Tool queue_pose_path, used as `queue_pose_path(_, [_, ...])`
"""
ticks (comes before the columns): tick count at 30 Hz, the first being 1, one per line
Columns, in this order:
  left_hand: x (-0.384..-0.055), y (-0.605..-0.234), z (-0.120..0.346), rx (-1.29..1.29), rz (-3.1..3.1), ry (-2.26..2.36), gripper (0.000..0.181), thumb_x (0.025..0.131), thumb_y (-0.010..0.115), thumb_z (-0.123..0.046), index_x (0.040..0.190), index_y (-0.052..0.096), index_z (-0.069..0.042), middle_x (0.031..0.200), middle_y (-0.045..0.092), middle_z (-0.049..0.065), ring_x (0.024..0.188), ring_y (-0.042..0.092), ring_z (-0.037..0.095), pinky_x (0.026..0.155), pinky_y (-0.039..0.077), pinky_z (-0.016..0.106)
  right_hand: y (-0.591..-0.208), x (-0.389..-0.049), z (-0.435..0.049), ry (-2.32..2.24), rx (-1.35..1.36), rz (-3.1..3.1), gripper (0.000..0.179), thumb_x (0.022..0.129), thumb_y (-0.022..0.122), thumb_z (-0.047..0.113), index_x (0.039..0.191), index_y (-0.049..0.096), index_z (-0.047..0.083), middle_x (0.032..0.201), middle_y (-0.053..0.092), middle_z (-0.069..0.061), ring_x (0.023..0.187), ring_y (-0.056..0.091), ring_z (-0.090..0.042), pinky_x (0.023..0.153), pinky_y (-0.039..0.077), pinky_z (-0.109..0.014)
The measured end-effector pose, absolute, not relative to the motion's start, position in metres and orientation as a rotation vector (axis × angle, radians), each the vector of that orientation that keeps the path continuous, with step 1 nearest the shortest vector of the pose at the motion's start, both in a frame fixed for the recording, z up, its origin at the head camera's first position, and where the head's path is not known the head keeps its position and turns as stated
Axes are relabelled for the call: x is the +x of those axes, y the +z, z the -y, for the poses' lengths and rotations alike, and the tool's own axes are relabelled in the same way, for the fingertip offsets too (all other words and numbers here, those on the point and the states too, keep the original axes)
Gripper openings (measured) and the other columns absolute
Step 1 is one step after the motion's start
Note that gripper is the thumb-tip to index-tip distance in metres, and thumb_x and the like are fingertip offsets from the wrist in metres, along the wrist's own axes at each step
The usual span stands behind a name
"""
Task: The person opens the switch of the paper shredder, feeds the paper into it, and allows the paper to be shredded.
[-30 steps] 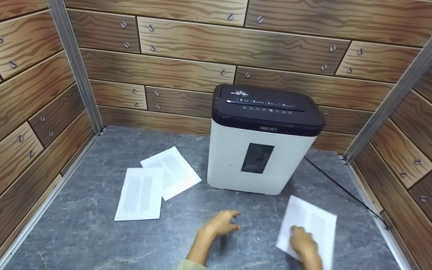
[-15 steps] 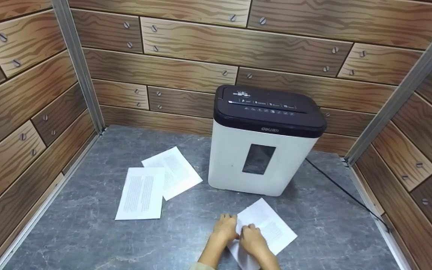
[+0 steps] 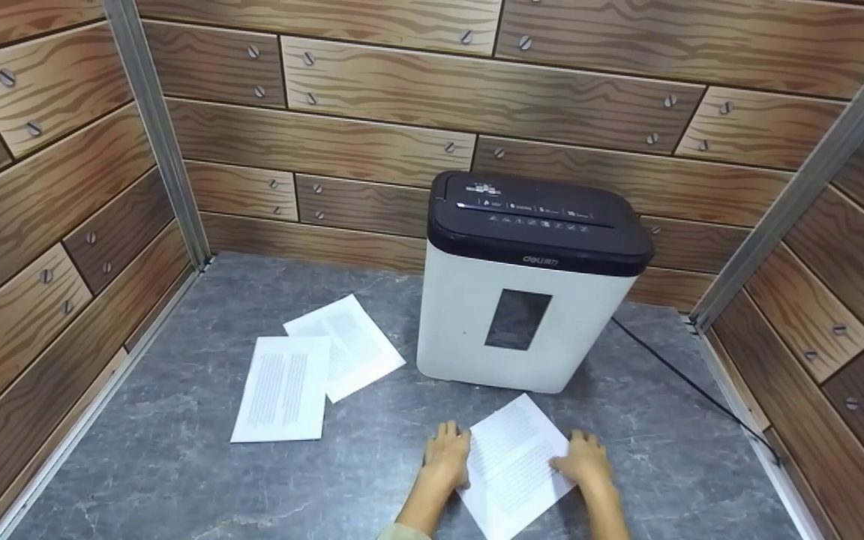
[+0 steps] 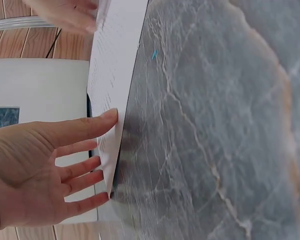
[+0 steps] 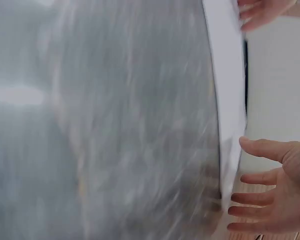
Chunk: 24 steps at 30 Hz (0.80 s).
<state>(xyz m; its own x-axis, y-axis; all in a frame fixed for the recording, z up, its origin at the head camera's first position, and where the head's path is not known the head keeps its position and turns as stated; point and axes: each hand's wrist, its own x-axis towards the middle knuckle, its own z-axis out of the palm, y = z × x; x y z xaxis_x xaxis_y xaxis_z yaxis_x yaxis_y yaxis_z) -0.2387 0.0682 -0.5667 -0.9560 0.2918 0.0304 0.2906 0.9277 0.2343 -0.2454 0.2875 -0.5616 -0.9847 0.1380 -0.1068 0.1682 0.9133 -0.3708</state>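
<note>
A sheet of printed paper (image 3: 518,465) lies turned at an angle on the grey marbled surface, in front of the shredder (image 3: 454,322). At its left edge is my left hand (image 3: 447,454); the left wrist view shows its thumb (image 4: 105,120) over the sheet and its straight fingers along the edge. My right hand (image 3: 588,461) is at the opposite edge, thumb reaching over the print in the head view. In the right wrist view its fingers (image 5: 255,197) are straight and spread beside the sheet.
Two more printed papers, a front one (image 3: 282,390) and a partly covered one (image 3: 357,349), overlap on the left. A black cord (image 3: 679,375) runs from behind the shredder to the right wall. Wood-patterned walls (image 3: 372,90) enclose the surface.
My right hand brought the sheet leftward from the right side to my left hand. Since half a second ago, the right hand has moved away from the left, to the sheet's right edge.
</note>
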Motion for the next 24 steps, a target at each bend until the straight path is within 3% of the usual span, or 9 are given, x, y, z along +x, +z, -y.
queue_pose_path(8, [-0.240,-0.568,-0.067,0.463,-3.079,0.394,0.073,0.049,0.090,-0.020,0.113,0.058,-0.005,0.100,0.045,0.010,0.099,0.045,0.026,0.077,0.046,0.036,-0.562,-0.245,-0.288,-0.685,0.382,-2.949,0.065,0.072,0.075,0.015,0.117,0.043,-0.020,0.112,0.038,-0.041,0.111,0.031,-0.056,0.087,0.034,-0.063])
queue_pose_path(12, [-0.239,-0.570,-0.067,0.474,-3.107,0.421,0.059,0.057,0.086,-0.011,0.108,0.058,-0.004,0.097,0.046,0.011,0.095,0.045,0.027,0.074,0.047,0.036,-0.564,-0.244,-0.290,-0.715,0.431,-2.993,0.044,0.073,0.069,0.007,0.107,0.053,-0.016,0.104,0.046,-0.037,0.105,0.040,-0.053,0.081,0.039,-0.062])
queue_pose_path(17, [-0.242,-0.574,-0.066,0.430,-3.156,0.543,0.037,0.068,0.070,0.007,0.102,0.058,0.000,0.091,0.048,0.013,0.089,0.049,0.029,0.072,0.048,0.037,-0.559,-0.240,-0.293,-0.931,0.457,-3.048,0.016,0.079,0.059,0.005,0.093,0.062,-0.003,0.087,0.059,-0.020,0.079,0.056,-0.037,0.063,0.045,-0.050])
queue_pose_path(20, [-0.245,-0.574,-0.066,0.383,-3.145,0.672,0.042,0.066,0.073,0.004,0.105,0.057,0.001,0.093,0.050,0.015,0.091,0.050,0.031,0.073,0.048,0.039,-0.549,-0.238,-0.292,-1.105,0.374,-3.116,0.009,0.082,0.060,0.006,0.088,0.063,0.001,0.082,0.062,-0.013,0.071,0.057,-0.030,0.060,0.044,-0.045])
queue_pose_path(24, [-0.252,-0.571,-0.067,0.292,-3.126,1.096,0.060,0.066,0.079,-0.006,0.119,0.052,0.000,0.108,0.051,0.020,0.100,0.051,0.035,0.079,0.048,0.044,-0.525,-0.236,-0.285,-1.262,0.116,-3.290,0.003,0.081,0.065,0.002,0.084,0.064,0.002,0.083,0.065,-0.012,0.075,0.059,-0.031,0.067,0.045,-0.044])
